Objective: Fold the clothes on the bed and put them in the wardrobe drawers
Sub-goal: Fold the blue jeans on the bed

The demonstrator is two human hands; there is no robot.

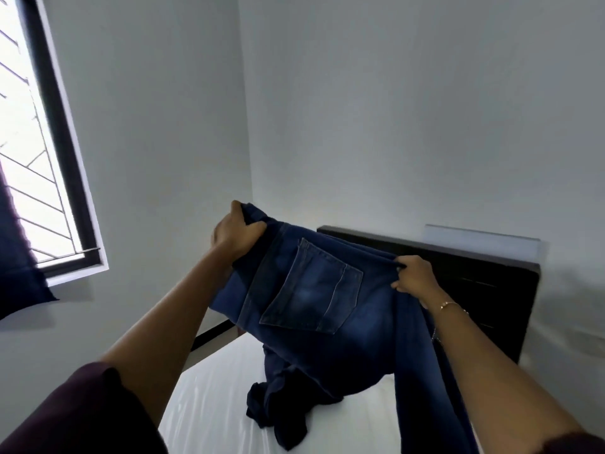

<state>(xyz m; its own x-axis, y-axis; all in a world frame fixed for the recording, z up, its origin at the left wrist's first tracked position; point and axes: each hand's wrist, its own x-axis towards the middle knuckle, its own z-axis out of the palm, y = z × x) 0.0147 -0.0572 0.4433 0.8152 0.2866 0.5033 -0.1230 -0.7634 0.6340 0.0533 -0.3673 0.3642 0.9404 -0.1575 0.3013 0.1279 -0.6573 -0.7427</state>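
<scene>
- Head view: a pair of dark blue jeans (314, 290) is held up in the middle of the frame, above the bed, with a stitched back pocket (311, 286) facing the camera.
- The left hand (234, 234), just left of centre, grips one end of the waistband, fingers curled over the denim edge and thumb pressed on its near side.
- The right hand (414, 278), right of centre, pinches the other end of the waistband between thumb and curled fingers; a thin bracelet (453, 306) circles that wrist.
- The waistband is stretched between the two hands and slopes down from left to right.
- One leg of the jeans hangs down along the right forearm toward the lower right of the frame.
- Below the jeans, a dark navy garment (281, 411) lies crumpled on the white sheet of the bed (212, 404) in the lower centre.
- A dark headboard (474, 290) stands against the wall at centre right.
- A black-framed window (42, 142) with a grille fills the upper left, with a dark curtain (19, 263) at the left edge.
- A maroon sleeve (82, 414) covers the left upper arm at lower left.
</scene>
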